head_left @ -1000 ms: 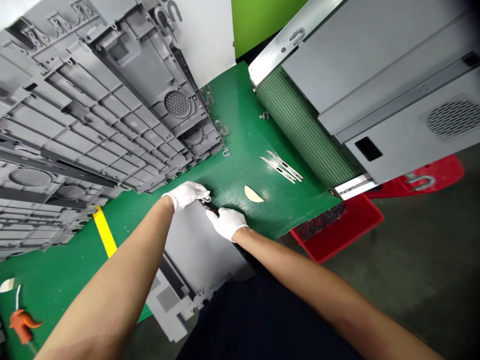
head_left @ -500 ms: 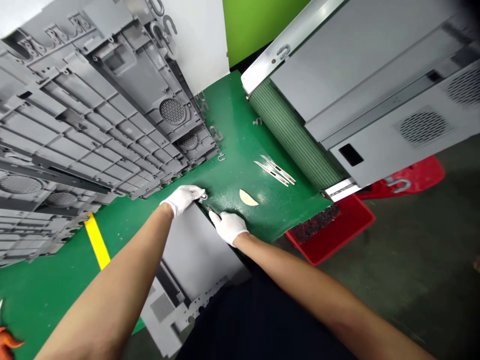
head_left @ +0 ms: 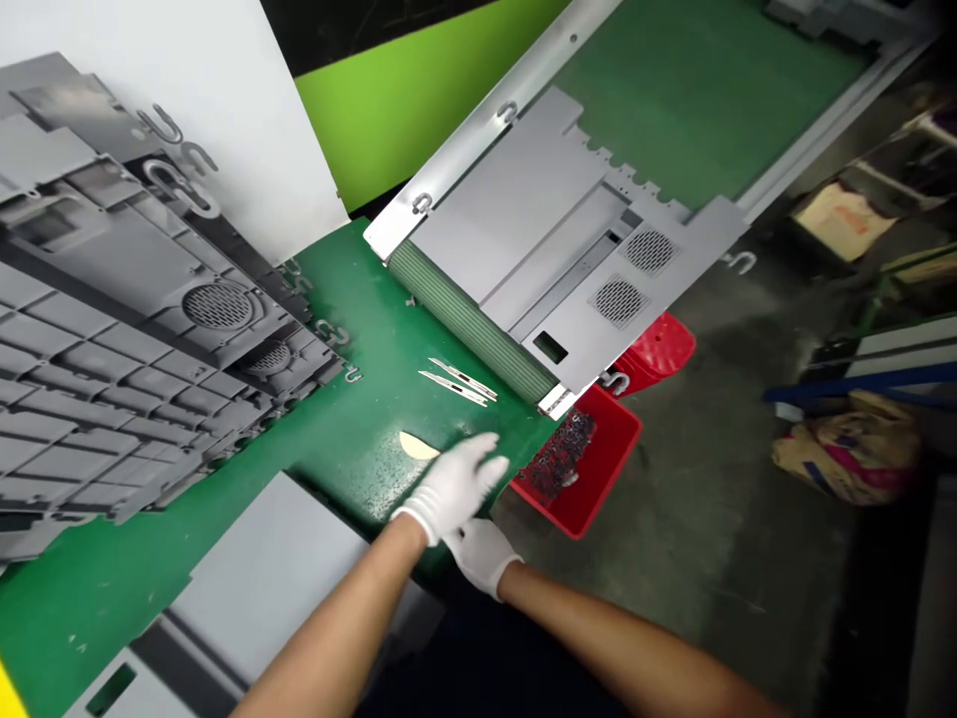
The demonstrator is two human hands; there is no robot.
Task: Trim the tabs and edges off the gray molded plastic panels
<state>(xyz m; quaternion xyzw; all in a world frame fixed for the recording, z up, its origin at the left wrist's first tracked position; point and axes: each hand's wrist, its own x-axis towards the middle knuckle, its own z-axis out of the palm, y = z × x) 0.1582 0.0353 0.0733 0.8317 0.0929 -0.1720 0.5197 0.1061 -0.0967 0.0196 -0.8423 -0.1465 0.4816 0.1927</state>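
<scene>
My left hand (head_left: 458,487), in a white glove, reaches over the bench edge beside a red bin (head_left: 614,481), its fingers apart and nothing between them. Below it, my right hand (head_left: 484,558), also gloved, is closed near my body. A slim dark knife was in its fingers half a second ago; now the fingers almost wholly hide what they hold. Left of my hands, a grey plastic panel (head_left: 276,558) lies on the green bench (head_left: 351,409), partly behind my left forearm. A cream half-disc (head_left: 417,447) lies just beyond my left hand.
Several slim blades or knives (head_left: 458,384) lie near a conveyor's green roller (head_left: 471,319). Another grey panel (head_left: 508,219) rests on the conveyor. Ribbed grey panels (head_left: 150,339) stand at left, hook-shaped pieces (head_left: 329,332) beside them. Dark scraps (head_left: 557,459) fill part of the bin.
My left hand has left the panel's corner and the small hook-shaped piece, moving right towards the bin and opening. My right hand has drawn back towards my body. The view has turned right.
</scene>
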